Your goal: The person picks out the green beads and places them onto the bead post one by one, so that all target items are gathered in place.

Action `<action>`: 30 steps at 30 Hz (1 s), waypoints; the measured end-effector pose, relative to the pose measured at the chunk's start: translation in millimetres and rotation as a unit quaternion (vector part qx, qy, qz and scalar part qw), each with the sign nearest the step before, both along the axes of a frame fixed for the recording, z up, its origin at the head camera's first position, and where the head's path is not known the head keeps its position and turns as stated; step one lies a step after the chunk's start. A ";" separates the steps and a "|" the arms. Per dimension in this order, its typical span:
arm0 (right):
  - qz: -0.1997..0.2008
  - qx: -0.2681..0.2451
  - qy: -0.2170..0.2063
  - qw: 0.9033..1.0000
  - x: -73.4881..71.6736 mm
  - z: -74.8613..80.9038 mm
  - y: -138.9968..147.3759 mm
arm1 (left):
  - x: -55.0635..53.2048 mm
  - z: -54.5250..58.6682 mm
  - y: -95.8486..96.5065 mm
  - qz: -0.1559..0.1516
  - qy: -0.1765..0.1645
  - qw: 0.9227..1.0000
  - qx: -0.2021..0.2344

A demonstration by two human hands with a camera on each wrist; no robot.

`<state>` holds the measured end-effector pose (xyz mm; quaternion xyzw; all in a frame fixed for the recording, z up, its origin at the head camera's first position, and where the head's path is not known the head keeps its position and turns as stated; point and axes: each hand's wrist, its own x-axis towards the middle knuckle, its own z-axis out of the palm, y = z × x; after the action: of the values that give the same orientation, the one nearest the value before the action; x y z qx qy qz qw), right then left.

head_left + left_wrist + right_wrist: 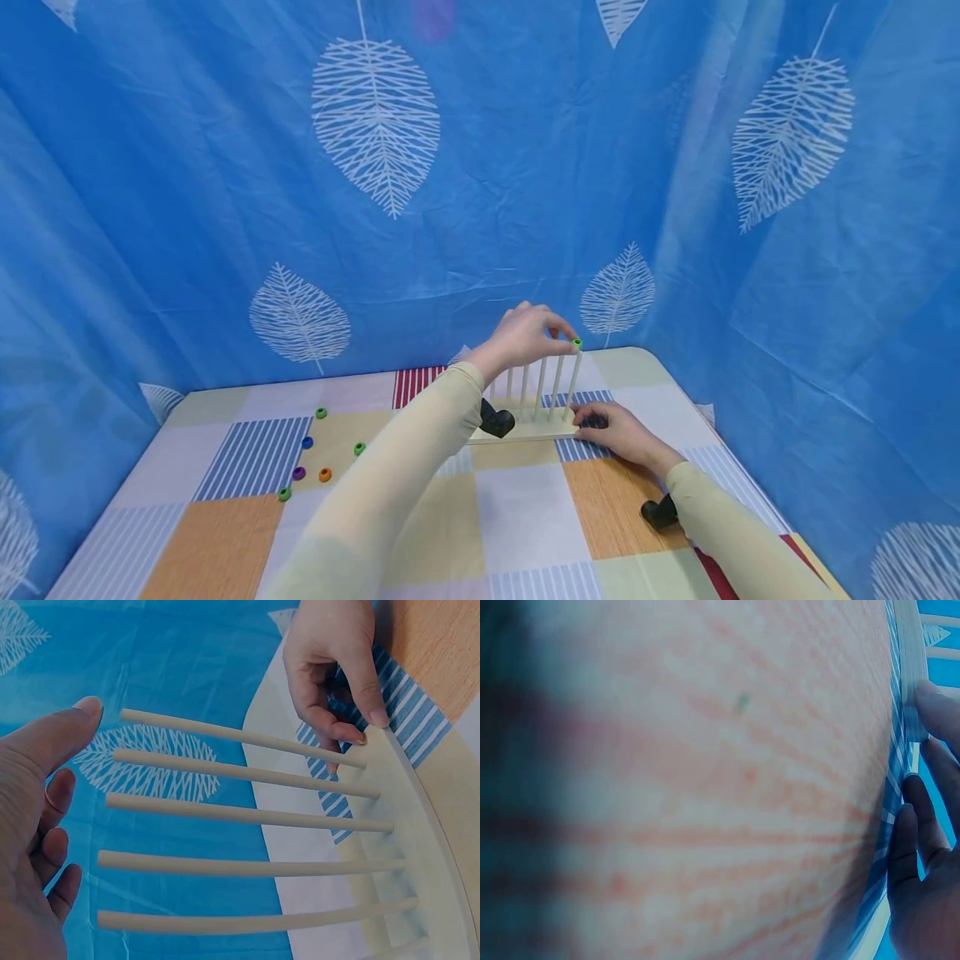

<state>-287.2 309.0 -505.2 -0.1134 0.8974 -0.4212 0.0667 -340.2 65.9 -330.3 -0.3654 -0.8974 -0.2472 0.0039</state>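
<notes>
My left hand (527, 332) pinches a green bead (577, 342) at the top of the rightmost peg of a pale wooden peg rack (517, 430). In the left wrist view, the left hand (34, 802) has its thumb by that peg's tip, and the bead is out of sight there. Low at the rack's right end, my right hand (618, 432) grips the base, as the left wrist view also shows with the right hand (330, 667). The right wrist view catches the thumb (937, 712) against the base's end.
Loose beads lie on the patchwork tablecloth at the left: a blue bead (307, 442), a purple bead (299, 472), an orange bead (325, 474) and several green ones, such as one green bead (321, 412). A blue leaf-patterned curtain (495, 167) hangs behind the table and along its sides.
</notes>
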 end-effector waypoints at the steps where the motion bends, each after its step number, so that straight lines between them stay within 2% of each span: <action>1: -0.001 0.002 -0.001 1.000 0.0 0.1 -0.4 | -0.5 -1.0 1.1 0.001 -0.001 1.000 -0.002; 9: -0.006 0.001 -0.008 1.000 0.3 0.9 -1.8 | -3.7 -6.4 6.3 0.012 -0.009 1.000 0.001; 19: -0.010 -0.003 -0.013 1.000 0.0 0.8 -0.8 | -2.9 -8.1 9.2 0.012 -0.019 1.000 -0.002; 30: -0.011 0.002 -0.012 1.000 -0.1 0.6 -0.7 | -3.0 -10.0 11.9 0.018 -0.016 1.000 -0.019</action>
<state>-287.3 308.3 -504.5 -0.0983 0.8985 -0.4217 0.0727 -343.2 77.8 -340.3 -0.3449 -0.9085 -0.2357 -0.0133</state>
